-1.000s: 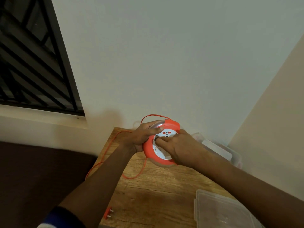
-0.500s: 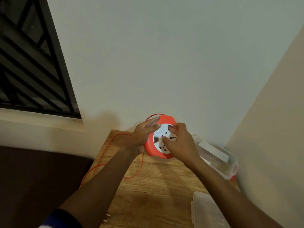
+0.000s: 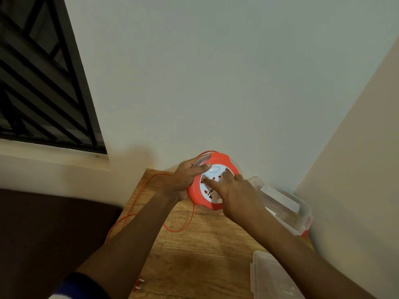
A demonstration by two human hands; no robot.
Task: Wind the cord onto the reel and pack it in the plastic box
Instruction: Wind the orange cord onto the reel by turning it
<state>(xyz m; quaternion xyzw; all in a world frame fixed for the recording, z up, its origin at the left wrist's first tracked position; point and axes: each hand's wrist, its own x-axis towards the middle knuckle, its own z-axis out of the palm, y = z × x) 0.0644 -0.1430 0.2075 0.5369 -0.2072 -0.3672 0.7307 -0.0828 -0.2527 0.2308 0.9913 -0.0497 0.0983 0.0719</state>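
Observation:
An orange reel (image 3: 220,159) with a white socket face (image 3: 212,172) is held tilted above the far end of the wooden table (image 3: 205,244). My left hand (image 3: 183,178) grips its left rim, thumb over the edge. My right hand (image 3: 231,195) lies on the white face with fingers spread and pressing on it. The orange cord (image 3: 183,227) runs loose from under the reel, loops on the table and trails off the left edge. Its plug (image 3: 138,284) lies near the front edge. The open plastic box (image 3: 287,208) stands right of the reel.
A clear lid (image 3: 269,277) lies at the table's front right. Walls close in behind and on the right. A barred window (image 3: 38,83) is at the upper left, with a dark surface (image 3: 43,234) left of the table.
The white face has turned under my right hand, whose fingers have shifted across it. The cord loop on the table looks slightly shorter. My left hand keeps its hold on the rim.

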